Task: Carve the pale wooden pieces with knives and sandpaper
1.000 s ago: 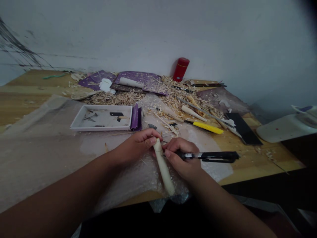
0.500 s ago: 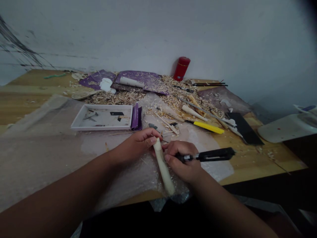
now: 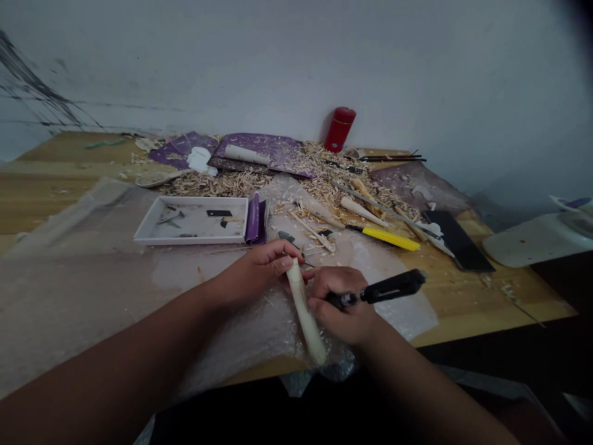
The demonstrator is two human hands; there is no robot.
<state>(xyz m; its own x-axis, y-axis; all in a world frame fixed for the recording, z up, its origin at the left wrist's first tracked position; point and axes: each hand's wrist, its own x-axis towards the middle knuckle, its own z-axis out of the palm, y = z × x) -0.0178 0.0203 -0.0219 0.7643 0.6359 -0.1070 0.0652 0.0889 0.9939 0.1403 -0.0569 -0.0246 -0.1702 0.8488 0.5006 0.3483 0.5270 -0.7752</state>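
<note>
Wood [image 3: 306,316] pinched at far end by left hand [image 3: 259,267]; right hand [image 3: 345,309] grips pen [image 3: 390,288] just beside it.

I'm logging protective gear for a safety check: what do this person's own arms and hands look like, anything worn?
The left hand and right hand are bare: no gloves or rings show. The left forearm and right forearm are uncovered too, with no sleeve, watch or bracelet in view.

the left hand [image 3: 263,266] pinches a pale wooden piece [image 3: 306,315] by one end; the right hand [image 3: 345,309] holds a black pen [image 3: 393,288].
</note>
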